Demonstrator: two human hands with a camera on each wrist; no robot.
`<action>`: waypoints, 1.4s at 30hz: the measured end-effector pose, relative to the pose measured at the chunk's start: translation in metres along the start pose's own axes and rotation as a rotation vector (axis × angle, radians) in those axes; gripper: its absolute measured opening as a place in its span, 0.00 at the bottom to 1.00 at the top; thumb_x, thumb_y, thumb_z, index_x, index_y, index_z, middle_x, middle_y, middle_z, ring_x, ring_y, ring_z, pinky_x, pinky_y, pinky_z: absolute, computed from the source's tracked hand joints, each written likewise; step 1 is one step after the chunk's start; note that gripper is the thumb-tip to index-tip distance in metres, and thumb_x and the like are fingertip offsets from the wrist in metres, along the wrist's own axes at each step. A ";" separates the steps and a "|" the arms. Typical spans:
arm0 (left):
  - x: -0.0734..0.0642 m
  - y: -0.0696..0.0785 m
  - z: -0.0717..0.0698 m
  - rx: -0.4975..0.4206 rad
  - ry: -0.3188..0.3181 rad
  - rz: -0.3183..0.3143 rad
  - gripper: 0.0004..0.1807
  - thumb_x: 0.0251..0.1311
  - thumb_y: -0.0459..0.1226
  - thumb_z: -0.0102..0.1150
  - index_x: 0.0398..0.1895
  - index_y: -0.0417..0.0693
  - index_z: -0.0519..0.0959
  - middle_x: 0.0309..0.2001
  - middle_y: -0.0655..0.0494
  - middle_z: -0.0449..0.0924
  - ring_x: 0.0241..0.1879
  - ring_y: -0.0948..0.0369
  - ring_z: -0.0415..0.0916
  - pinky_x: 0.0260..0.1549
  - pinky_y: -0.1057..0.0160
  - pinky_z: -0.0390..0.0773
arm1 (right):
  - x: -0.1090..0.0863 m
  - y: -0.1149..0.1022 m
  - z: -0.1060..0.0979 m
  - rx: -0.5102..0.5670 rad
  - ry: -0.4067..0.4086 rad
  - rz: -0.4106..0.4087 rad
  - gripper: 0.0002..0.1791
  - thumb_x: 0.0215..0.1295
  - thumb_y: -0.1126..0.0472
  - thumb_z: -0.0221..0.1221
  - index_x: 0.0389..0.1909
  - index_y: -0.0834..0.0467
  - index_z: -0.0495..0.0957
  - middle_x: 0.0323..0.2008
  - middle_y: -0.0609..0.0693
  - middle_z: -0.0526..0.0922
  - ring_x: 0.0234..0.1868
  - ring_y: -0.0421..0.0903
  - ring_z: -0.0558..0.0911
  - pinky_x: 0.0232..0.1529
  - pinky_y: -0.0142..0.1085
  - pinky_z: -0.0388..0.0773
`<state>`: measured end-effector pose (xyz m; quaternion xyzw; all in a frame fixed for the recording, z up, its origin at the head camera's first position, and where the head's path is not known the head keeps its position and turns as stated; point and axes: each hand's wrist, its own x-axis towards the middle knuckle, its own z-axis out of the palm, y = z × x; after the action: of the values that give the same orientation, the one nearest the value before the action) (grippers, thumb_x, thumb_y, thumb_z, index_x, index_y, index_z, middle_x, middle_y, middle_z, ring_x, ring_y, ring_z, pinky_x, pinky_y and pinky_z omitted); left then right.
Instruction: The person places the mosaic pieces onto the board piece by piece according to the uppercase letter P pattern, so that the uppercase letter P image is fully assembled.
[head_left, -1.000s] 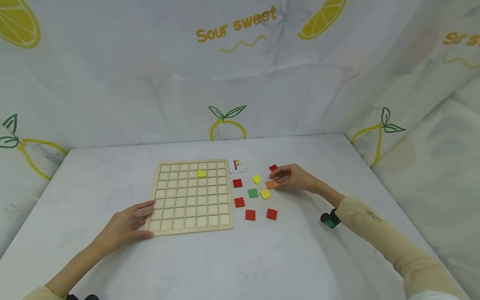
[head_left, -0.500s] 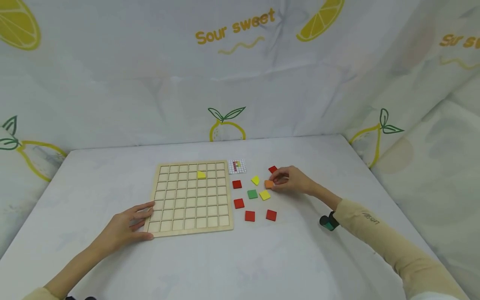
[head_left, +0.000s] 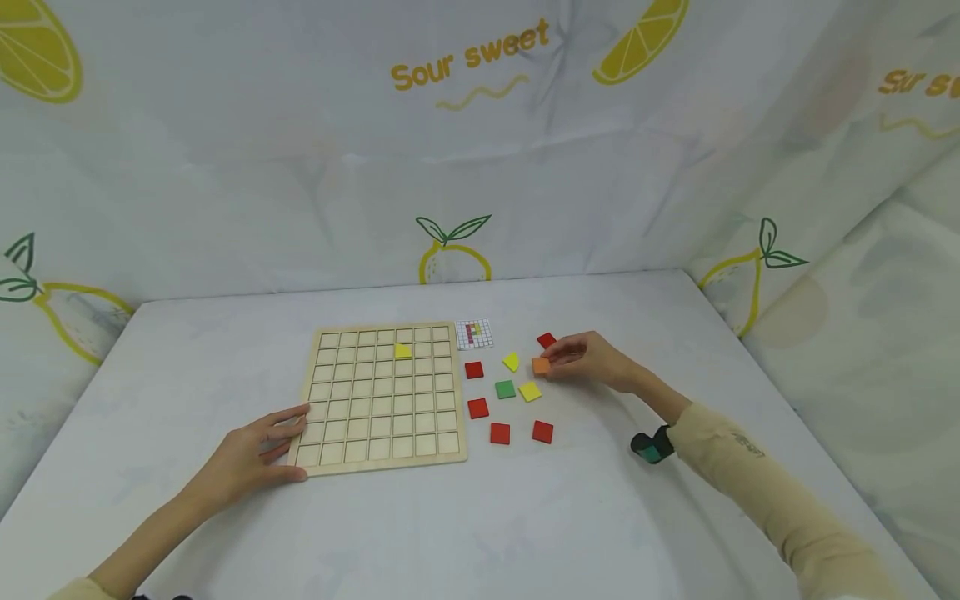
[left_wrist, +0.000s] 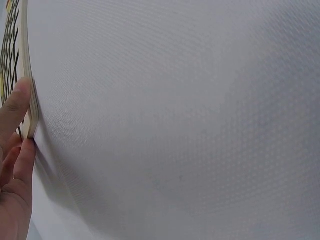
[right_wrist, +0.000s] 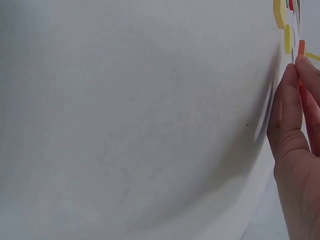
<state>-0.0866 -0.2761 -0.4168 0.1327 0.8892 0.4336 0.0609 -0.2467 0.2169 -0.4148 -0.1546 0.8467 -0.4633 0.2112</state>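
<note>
My left hand holds the wooden grid board at its near left corner, thumb on the near edge and fingers along the left side. In the left wrist view, its fingertips meet the board's edge. On the board, a yellow tile with one rounded corner lies in the second row from the back. My right hand pinches an orange square tile between thumb and fingers, right of the board. In the right wrist view, the orange tile shows edge-on at the fingertips.
Around the right hand lie several red tiles, a green tile, a yellow square tile and a yellow rounded tile. A printed pattern card lies by the board's back right corner. A lemon-print cloth hangs behind the table.
The right hand has come to the orange tile and now pinches it, with the tile slightly lifted and tilted. The left hand stays at the board's corner.
</note>
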 end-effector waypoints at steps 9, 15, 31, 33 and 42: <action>0.001 0.001 0.000 0.031 -0.003 0.007 0.41 0.38 0.37 0.76 0.57 0.24 0.71 0.66 0.38 0.64 0.60 0.54 0.70 0.49 0.70 0.80 | -0.011 -0.007 -0.008 0.132 0.081 0.109 0.21 0.63 0.64 0.63 0.56 0.67 0.75 0.51 0.58 0.77 0.50 0.48 0.75 0.47 0.28 0.82; 0.001 0.002 -0.001 0.043 -0.003 -0.008 0.42 0.38 0.36 0.76 0.58 0.24 0.70 0.67 0.39 0.64 0.59 0.41 0.67 0.49 0.70 0.80 | -0.016 -0.019 -0.010 0.278 0.086 0.152 0.22 0.62 0.69 0.62 0.57 0.72 0.72 0.47 0.54 0.78 0.44 0.42 0.79 0.50 0.32 0.83; 0.001 0.001 -0.001 0.029 -0.010 -0.012 0.45 0.39 0.38 0.76 0.61 0.26 0.67 0.67 0.40 0.64 0.59 0.42 0.67 0.50 0.70 0.80 | -0.010 -0.044 0.020 0.352 0.105 0.166 0.22 0.62 0.70 0.61 0.57 0.71 0.73 0.46 0.53 0.79 0.44 0.43 0.78 0.49 0.29 0.83; 0.001 0.000 -0.001 0.022 -0.009 -0.006 0.45 0.39 0.37 0.76 0.61 0.26 0.68 0.67 0.39 0.64 0.59 0.42 0.66 0.50 0.69 0.80 | -0.007 -0.048 0.024 0.342 0.102 0.166 0.22 0.63 0.70 0.61 0.57 0.71 0.73 0.47 0.55 0.79 0.45 0.44 0.78 0.50 0.29 0.83; 0.000 -0.001 0.000 0.001 -0.004 0.015 0.44 0.39 0.38 0.76 0.60 0.26 0.69 0.67 0.39 0.64 0.60 0.47 0.67 0.51 0.70 0.80 | 0.010 -0.064 0.042 0.320 0.105 0.163 0.21 0.62 0.69 0.63 0.56 0.68 0.75 0.52 0.60 0.78 0.47 0.47 0.78 0.51 0.32 0.83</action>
<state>-0.0870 -0.2771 -0.4174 0.1401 0.8882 0.4335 0.0593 -0.2295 0.1487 -0.3830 -0.0257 0.7818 -0.5807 0.2255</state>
